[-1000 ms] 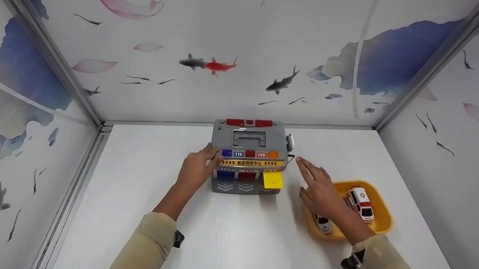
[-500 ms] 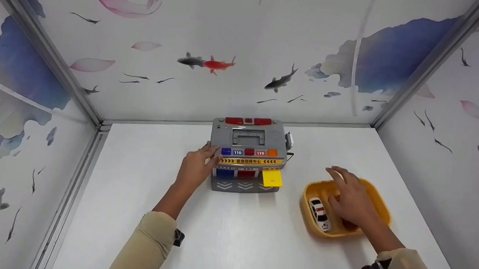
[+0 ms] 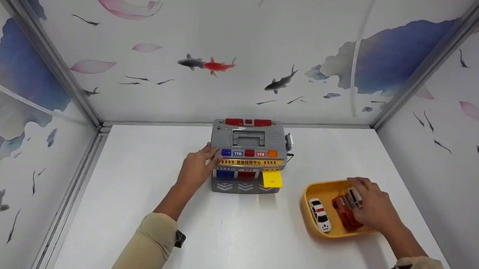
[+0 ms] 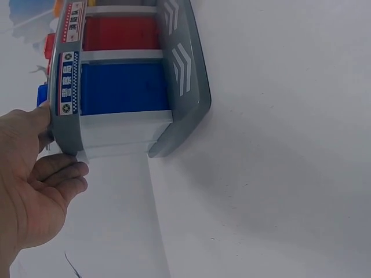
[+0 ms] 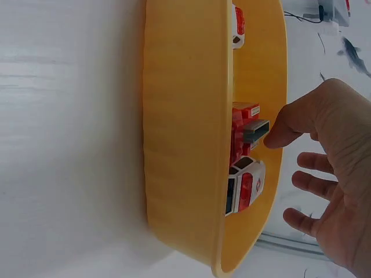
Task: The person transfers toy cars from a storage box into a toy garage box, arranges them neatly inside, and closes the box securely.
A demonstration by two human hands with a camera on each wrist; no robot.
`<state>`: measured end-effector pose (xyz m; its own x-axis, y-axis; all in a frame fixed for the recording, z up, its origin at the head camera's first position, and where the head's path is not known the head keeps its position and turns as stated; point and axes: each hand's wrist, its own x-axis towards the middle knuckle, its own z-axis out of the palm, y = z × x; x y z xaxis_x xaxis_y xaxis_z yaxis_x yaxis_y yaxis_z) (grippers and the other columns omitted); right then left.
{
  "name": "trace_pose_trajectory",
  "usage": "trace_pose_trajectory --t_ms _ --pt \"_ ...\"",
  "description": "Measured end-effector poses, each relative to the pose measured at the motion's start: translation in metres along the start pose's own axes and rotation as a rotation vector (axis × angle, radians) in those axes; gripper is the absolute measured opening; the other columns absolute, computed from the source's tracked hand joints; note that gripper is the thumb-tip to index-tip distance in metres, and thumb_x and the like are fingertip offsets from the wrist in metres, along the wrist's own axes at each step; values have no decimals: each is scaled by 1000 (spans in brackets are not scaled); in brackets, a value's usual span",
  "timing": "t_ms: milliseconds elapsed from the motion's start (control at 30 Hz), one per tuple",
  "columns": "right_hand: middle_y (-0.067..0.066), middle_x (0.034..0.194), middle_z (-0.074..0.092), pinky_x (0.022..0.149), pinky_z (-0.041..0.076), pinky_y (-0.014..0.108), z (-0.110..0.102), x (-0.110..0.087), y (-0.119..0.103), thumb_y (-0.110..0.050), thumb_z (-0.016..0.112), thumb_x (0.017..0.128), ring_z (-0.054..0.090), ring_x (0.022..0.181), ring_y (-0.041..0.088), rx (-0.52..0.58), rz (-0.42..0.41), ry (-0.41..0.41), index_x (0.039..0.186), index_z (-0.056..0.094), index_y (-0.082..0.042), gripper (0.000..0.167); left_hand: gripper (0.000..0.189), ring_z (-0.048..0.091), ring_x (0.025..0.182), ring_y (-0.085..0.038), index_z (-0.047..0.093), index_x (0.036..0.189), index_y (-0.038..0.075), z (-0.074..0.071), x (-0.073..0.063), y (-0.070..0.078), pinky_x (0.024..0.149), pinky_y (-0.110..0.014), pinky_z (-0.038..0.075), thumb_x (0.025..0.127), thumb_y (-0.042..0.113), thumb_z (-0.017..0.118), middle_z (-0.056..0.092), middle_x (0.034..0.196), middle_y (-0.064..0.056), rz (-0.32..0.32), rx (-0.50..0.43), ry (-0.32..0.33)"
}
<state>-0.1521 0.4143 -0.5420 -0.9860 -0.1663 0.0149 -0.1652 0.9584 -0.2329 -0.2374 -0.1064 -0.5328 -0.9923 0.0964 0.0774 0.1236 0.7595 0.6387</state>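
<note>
My left hand [image 3: 196, 169] holds the left end of a grey toy emergency station [image 3: 275, 140], thumb on the upper front edge and fingers around the side. The left wrist view shows its blue door [image 4: 124, 90] and red door [image 4: 122, 33] down, while the yellow door [image 3: 272, 179] sticks out raised. My right hand [image 3: 375, 207] is over the right side of a yellow bin [image 3: 305, 202], fingers spread with nothing between them. Below it lie a red toy fire truck [image 3: 346, 216] and a white toy ambulance [image 5: 250, 185], partly hidden in the head view.
A white toy police car [image 3: 319, 215] lies at the bin's left side. At the station's right end are a white handset-like part [image 3: 289, 141] and a thin black cord [image 3: 290, 156]. White walls printed with fish enclose the white table [image 3: 235, 239].
My right hand has moved from beside the station's right end, right and toward me, over the bin. The left hand keeps its hold on the station.
</note>
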Motion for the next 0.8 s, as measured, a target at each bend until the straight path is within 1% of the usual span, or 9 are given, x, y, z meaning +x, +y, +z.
trace_pose_trajectory --t_ms 167,333,400,467,567,633,733,800 --pt "29 160 49 109 45 85 -1 -6 9 2 75 80 52 137 58 -1 16 -43 159 51 -5 83 53 56 154 -38 65 155 19 -1 0 1 126 -53 49 111 47 66 50 169 -14 2 -7 -4" --pt "29 164 43 106 48 86 2 -8 16 -1 84 76 49 137 61 13 44 -100 161 51 -10 92 54 56 153 -38 64 155 18 -1 -1 1 125 -53 49 111 48 66 51 168 -15 4 -6 -1" --pt "29 165 41 104 50 86 4 -9 19 -6 92 75 47 138 62 21 46 -123 161 52 -11 96 54 56 152 -39 65 155 17 -1 -2 0 125 -53 49 111 48 66 52 167 -16 5 -9 2" --pt "28 166 40 103 52 85 7 -10 23 -13 100 71 45 139 62 25 41 -144 161 53 -11 102 53 57 152 -39 65 154 17 1 -3 0 125 -53 49 111 47 67 52 167 -16 7 -9 2" --pt "26 167 41 101 55 82 9 -11 28 -26 108 65 46 138 59 22 19 -169 160 55 -10 110 53 57 152 -38 66 154 16 2 -4 0 125 -53 49 111 46 67 52 167 -16 5 -1 -5" --pt "25 167 40 99 59 78 10 -10 30 -23 108 64 48 135 57 32 11 -185 158 57 -11 108 53 57 152 -38 65 154 16 3 -5 0 125 -53 49 111 47 67 52 167 -15 3 10 -8" --pt "24 168 38 94 64 71 9 -8 31 -8 102 67 50 132 57 57 13 -210 157 60 -12 99 54 56 153 -38 65 154 16 1 -3 1 126 -53 48 111 47 67 52 167 -14 0 12 -1" --pt "25 169 36 93 66 68 9 -7 31 3 97 67 49 133 59 70 23 -223 156 61 -12 97 54 56 153 -38 64 155 16 0 -2 2 126 -53 48 111 47 66 51 167 -14 1 9 1"
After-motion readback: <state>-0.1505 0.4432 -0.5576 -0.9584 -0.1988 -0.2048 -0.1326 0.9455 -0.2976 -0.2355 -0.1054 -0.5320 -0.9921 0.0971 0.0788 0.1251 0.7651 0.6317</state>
